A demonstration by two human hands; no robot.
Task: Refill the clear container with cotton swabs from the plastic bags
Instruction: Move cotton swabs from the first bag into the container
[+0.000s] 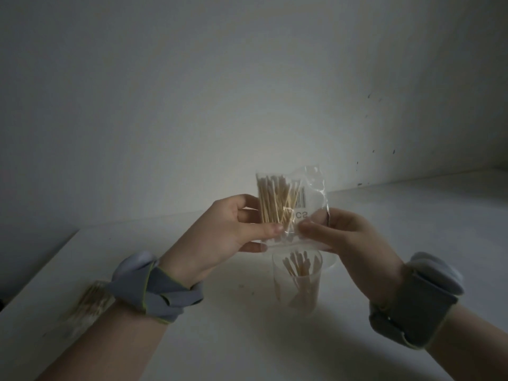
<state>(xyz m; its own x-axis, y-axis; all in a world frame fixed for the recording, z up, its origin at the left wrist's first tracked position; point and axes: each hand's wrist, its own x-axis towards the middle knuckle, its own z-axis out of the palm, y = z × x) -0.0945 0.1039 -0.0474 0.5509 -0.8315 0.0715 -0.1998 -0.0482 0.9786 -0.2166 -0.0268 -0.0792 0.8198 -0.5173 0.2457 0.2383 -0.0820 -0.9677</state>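
Nearest, two bare forearms (115,339) cut off by the bottom edge, with a grey left wristband (156,290) and a bulkier grey right wristband (415,301). Further in, left hand (220,235) pinching the left side of a clear plastic bag (310,188), thumb in front, fingers behind and mostly hidden. Right hand (349,237) pinching the lower right part of the bag between thumb and curled fingers, fingertips dim through the film. Bag held upright in the air over the white worktop (247,339), just above a clear container (298,287); touching its rim or not, impossible to tell. Inside the bag, wooden-stemmed cotton swabs (275,202) bunched at the left and standing on end, beside a barcode (301,199) and mirrored lettering, only partly readable. In the container, a few loose swabs (295,266) leaning, tops blurred behind the bag's lower edge. At the near left, behind the left wrist, a blurred pale bundle (88,301), perhaps more swabs, half hidden. Beyond, a dim white wall (220,78).
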